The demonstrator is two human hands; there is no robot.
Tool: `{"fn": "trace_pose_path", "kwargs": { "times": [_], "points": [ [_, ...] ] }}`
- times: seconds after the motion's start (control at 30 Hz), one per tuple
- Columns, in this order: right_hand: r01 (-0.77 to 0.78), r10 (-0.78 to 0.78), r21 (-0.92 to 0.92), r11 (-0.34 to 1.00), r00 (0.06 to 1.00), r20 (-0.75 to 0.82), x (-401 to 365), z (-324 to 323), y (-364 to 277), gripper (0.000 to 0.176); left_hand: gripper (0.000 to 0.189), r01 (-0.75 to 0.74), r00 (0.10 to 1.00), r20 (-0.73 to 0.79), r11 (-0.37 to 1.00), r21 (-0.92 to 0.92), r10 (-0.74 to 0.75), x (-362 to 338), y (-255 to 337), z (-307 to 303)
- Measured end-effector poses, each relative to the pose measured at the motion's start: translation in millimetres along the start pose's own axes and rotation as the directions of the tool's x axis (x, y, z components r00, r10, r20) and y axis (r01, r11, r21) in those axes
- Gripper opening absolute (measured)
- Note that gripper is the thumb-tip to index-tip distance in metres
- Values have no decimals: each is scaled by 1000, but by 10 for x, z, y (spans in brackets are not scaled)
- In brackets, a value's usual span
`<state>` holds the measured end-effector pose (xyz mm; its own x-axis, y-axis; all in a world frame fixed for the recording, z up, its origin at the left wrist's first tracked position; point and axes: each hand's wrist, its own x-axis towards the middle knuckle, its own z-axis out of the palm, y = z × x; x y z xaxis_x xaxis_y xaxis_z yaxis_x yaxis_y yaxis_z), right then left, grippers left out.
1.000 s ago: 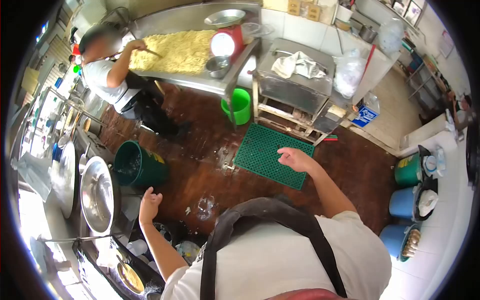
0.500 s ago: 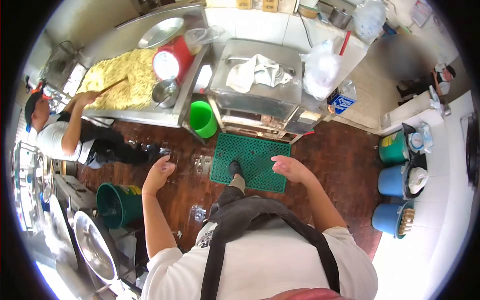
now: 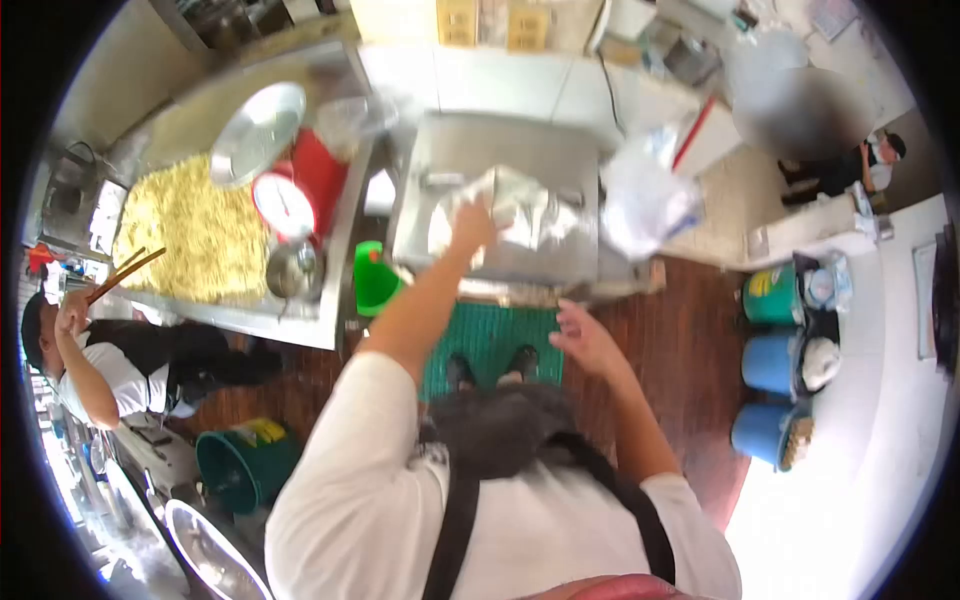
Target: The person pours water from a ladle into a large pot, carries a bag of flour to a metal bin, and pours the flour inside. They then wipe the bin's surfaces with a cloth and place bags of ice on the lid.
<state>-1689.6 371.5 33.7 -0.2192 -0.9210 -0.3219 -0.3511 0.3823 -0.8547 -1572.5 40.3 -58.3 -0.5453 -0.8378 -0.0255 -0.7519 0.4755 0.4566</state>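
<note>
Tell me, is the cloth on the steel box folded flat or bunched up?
Bunched up: the white cloth lies rumpled in a heap on the steel box, left hand at its edge; blur hides any grip.

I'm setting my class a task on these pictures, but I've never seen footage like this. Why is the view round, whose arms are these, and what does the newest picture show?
All the pictures come from one camera worn on a person's head, looking down. That is why the view is round and bent and shows their own chest, arms and feet. They stand on a green mat facing a metal cabinet. Their left hand reaches a pale cloth lying on top; blur hides whether it grips. Their right hand is open and holds nothing. At the left, a co-worker with chopsticks stands by a steel table heaped with yellow noodles, next to a red scale.
</note>
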Motion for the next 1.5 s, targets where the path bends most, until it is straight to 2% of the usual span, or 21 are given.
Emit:
{"fn": "trace_pose_path", "kwargs": {
  "times": [0.03,0.07,0.1,0.17,0.2,0.3,0.33,0.4,0.43,0.47,0.53,0.57,0.6,0.67,0.8,0.9,1.0,1.13,1.23,1.37,1.5],
  "points": [
    [52,-52,-6,999,997,-57,242,-72,-8,78,89,-27,999,-40,989,143,33,220,-134,369],
    [-39,41,72,997,999,-31,364,-169,-175,94,79,67,997,-29,994,-90,-70,261,-45,284],
    [-16,21,92,996,998,-51,495,-230,-183,96,69,177,984,37,932,-317,-174,179,38,262],
    [12,-1,141,990,997,-75,811,-356,-83,101,54,193,981,96,834,-516,-167,206,93,268],
    [153,-148,31,988,981,-124,1067,-330,180,113,47,206,979,129,775,-598,-161,175,99,255],
    [343,-458,-387,856,851,-256,1587,-348,78,113,34,274,953,302,530,-802,-36,72,556,-118],
    [392,-455,-252,885,843,-287,1758,-355,-19,105,38,282,937,348,524,-804,29,-35,917,-532],
    [461,-425,21,887,835,-350,2009,-381,-198,92,37,239,930,333,432,-870,156,107,907,-374],
    [454,-422,5,891,831,-363,2076,-410,-193,85,37,219,922,317,378,-899,221,144,1026,-514],
    [450,-422,-16,893,824,-379,2149,-445,-181,79,33,317,911,391,381,-868,132,178,1062,-724],
    [455,-474,-156,877,761,-443,2084,-580,-349,66,39,237,917,381,609,-757,117,490,801,-823],
    [423,-466,-199,884,762,-450,1967,-692,-421,67,38,-21,992,87,786,-617,95,590,697,-829],
    [389,-459,-243,889,761,-459,1872,-795,-475,69,36,30,999,10,724,-689,-31,726,679,-877],
    [269,-404,-325,907,773,-489,1753,-915,-514,73,30,-100,963,-270,916,-389,-9,1005,352,-815],
    [76,-311,-453,888,825,-472,1737,-878,-239,78,39,-161,983,-71,981,109,169,1236,-289,-460],
    [4,-272,-559,829,877,-396,1862,-743,-99,88,38,-152,978,-122,979,134,168,1227,-267,-421],
    [-204,-44,-616,761,931,-363,2105,-476,43,97,34,-73,992,-93,984,161,89,1278,-264,-461],
    [-193,-120,-646,739,905,-409,2454,-218,219,106,33,-85,991,-93,985,151,99,1371,-323,-432],
    [-345,27,-692,634,904,-426,2723,-138,217,106,33,-87,986,-133,986,140,106,1456,-343,-413],
    [-286,-51,-589,756,871,-489,2776,-182,272,105,36,-117,983,-127,986,119,132,1505,-354,-424],
    [-170,-171,-651,740,888,-427,2687,-243,443,102,39,-178,981,-65,978,105,185,1501,-448,-444]
  ]
}}
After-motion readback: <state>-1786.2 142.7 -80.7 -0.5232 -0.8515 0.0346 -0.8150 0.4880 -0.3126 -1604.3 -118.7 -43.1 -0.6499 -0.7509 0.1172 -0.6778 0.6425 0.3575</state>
